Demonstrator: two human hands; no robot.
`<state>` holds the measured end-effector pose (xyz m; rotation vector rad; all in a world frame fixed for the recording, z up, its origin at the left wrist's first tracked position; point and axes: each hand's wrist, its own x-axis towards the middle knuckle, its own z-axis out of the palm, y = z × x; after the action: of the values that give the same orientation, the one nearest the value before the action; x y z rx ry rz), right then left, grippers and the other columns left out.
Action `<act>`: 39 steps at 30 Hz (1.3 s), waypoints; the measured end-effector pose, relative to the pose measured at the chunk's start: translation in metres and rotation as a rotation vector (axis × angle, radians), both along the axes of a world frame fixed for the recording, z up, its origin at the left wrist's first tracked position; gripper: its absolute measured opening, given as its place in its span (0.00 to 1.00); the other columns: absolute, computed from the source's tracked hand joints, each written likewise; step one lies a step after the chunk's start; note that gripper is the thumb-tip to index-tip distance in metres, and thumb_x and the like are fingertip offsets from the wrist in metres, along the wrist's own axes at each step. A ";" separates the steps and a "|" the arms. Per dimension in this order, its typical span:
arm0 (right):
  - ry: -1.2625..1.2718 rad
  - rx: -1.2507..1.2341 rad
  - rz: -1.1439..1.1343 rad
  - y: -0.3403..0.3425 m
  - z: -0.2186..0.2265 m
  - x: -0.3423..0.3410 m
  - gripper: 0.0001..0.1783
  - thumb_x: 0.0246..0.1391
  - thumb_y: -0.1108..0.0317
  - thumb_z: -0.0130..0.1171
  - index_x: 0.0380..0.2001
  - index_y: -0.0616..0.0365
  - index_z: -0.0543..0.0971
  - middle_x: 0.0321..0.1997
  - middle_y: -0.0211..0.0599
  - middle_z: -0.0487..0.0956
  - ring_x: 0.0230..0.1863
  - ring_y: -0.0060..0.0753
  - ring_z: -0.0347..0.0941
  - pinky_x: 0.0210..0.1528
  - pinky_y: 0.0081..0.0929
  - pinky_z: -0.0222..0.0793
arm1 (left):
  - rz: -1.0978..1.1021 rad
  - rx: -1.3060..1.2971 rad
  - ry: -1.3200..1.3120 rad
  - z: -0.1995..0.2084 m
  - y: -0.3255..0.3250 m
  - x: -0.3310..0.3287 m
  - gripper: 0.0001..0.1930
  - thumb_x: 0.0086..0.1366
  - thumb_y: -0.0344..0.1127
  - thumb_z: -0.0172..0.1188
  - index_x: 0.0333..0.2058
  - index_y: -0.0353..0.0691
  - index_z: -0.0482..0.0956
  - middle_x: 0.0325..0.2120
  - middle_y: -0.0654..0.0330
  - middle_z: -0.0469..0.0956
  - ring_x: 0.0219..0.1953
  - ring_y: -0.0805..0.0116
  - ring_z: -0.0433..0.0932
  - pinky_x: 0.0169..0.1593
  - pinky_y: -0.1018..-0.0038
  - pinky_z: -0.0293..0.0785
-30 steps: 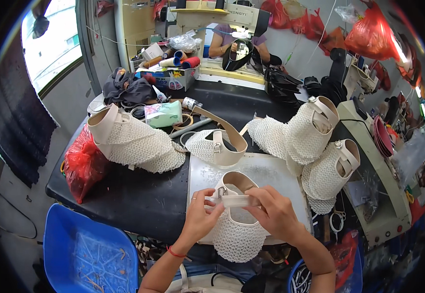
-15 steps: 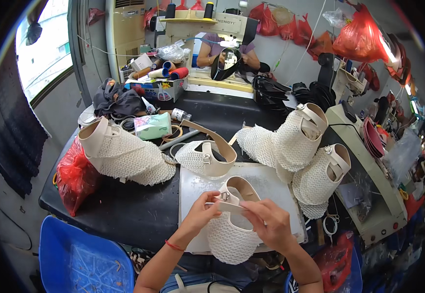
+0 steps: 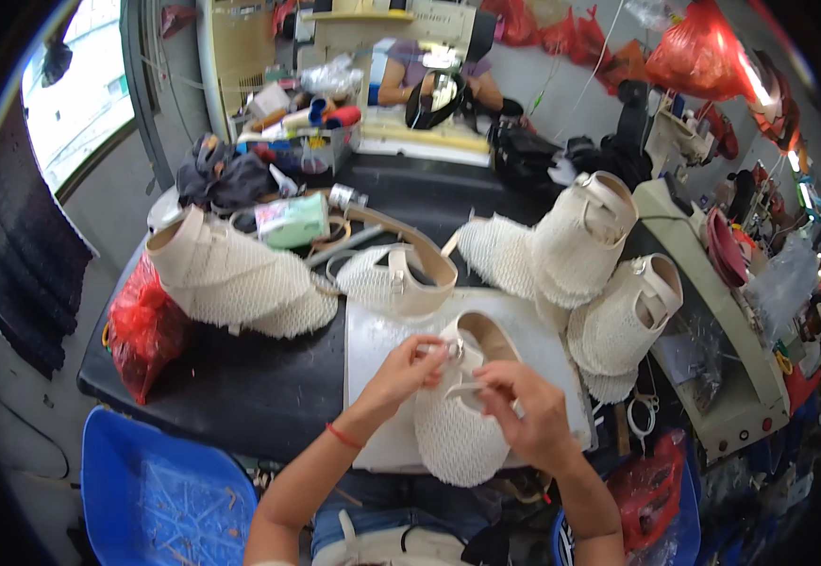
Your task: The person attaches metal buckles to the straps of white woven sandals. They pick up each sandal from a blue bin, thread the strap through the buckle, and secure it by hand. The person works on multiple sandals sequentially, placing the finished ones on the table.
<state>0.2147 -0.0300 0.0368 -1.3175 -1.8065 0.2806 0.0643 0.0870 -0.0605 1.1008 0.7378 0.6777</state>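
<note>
A white woven shoe upper (image 3: pixel 462 439) with a beige-lined ankle band rests at the front of the pale board (image 3: pixel 373 363), toe end toward me. My left hand (image 3: pixel 409 375), a red cord on its wrist, pinches the metal buckle (image 3: pixel 453 350) at the upper's side. The strap (image 3: pixel 467 388) runs toward my right hand (image 3: pixel 531 407), whose closed fingers grip it; its end is partly hidden behind them. Just beyond lies another white upper (image 3: pixel 393 283) with a buckle and a long beige-lined band.
Stacked white uppers stand at left (image 3: pixel 241 283) and right (image 3: pixel 585 236). A red plastic bag (image 3: pixel 144 325) hangs over the left table edge, above a blue bin (image 3: pixel 160 491). Scissors (image 3: pixel 642 420) lie at right. Across the table, a person (image 3: pixel 396 80) works at a sewing machine.
My hands have drawn apart, the right one pulling the strap down and to the right from the buckle. The whole view has shifted slightly.
</note>
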 end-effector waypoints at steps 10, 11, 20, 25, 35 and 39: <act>0.156 -0.011 0.058 -0.004 -0.001 0.005 0.07 0.51 0.77 0.58 0.35 0.64 0.74 0.32 0.35 0.77 0.30 0.20 0.75 0.30 0.16 0.70 | 0.006 0.126 0.055 0.011 0.002 0.012 0.16 0.60 0.36 0.59 0.41 0.29 0.71 0.30 0.56 0.76 0.29 0.73 0.77 0.34 0.79 0.75; 0.131 -0.005 0.056 -0.004 0.001 0.005 0.07 0.51 0.76 0.58 0.34 0.64 0.75 0.32 0.34 0.77 0.30 0.19 0.74 0.30 0.15 0.69 | 0.004 0.139 0.018 0.010 0.003 0.011 0.15 0.60 0.35 0.59 0.41 0.29 0.71 0.28 0.56 0.77 0.28 0.73 0.77 0.32 0.79 0.75; 0.220 -0.133 -0.016 -0.003 -0.004 -0.026 0.09 0.49 0.76 0.59 0.36 0.58 0.80 0.27 0.28 0.73 0.23 0.14 0.63 0.24 0.14 0.58 | 0.147 0.332 0.192 0.030 -0.042 -0.025 0.09 0.65 0.31 0.51 0.40 0.34 0.74 0.27 0.58 0.78 0.26 0.76 0.76 0.30 0.81 0.73; 0.280 -0.297 -0.030 0.008 -0.024 -0.011 0.07 0.48 0.73 0.61 0.33 0.59 0.81 0.23 0.23 0.69 0.21 0.12 0.58 0.23 0.13 0.53 | 0.043 0.131 -0.177 0.019 -0.052 -0.042 0.10 0.68 0.33 0.46 0.44 0.38 0.71 0.26 0.64 0.74 0.25 0.80 0.72 0.31 0.84 0.69; 0.322 -0.431 0.030 0.016 -0.031 -0.006 0.06 0.52 0.71 0.58 0.32 0.63 0.78 0.25 0.24 0.69 0.24 0.12 0.59 0.25 0.14 0.55 | -0.002 0.126 -0.277 0.014 -0.056 -0.038 0.11 0.69 0.33 0.43 0.46 0.39 0.71 0.28 0.67 0.72 0.29 0.83 0.69 0.35 0.84 0.67; 0.305 -0.395 0.032 0.016 -0.038 -0.016 0.06 0.53 0.71 0.56 0.31 0.64 0.77 0.27 0.28 0.70 0.24 0.15 0.62 0.25 0.17 0.57 | 0.001 0.227 -0.225 0.011 -0.060 -0.034 0.13 0.68 0.27 0.43 0.48 0.37 0.70 0.33 0.63 0.75 0.33 0.80 0.72 0.39 0.81 0.71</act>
<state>0.1985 -0.0138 -0.0009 -1.4208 -1.5609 0.8448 0.0299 0.0266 -0.0497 1.2062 0.4767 0.8856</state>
